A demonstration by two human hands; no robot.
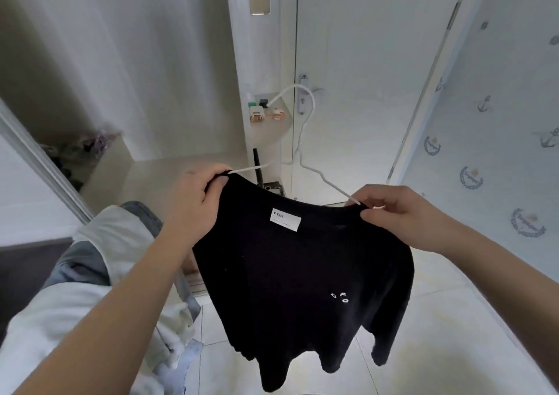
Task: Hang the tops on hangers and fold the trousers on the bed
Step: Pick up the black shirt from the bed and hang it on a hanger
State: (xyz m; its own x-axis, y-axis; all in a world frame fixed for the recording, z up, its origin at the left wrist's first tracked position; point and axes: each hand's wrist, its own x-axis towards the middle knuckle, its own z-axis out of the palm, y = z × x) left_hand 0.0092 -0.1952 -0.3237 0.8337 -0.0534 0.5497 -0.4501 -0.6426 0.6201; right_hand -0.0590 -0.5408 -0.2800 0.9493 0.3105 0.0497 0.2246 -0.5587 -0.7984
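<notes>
The left hand (193, 201) curls round the left shoulder of the black top (302, 273); the right hand (390, 210) pinches its right neckline. Both clamp the arms of the white hanger (299, 152), which spans left-right, hook rising far, cloth hanging near.

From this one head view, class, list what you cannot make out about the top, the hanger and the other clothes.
- Hanger: its arms, hidden inside the top in the head view.
- Label: small print under the letters, too small.
- Pale clothes: the left forearm and frame edge hide them; tops or trousers, unclear.
- Shelf bits: too small and blurred to name.
</notes>
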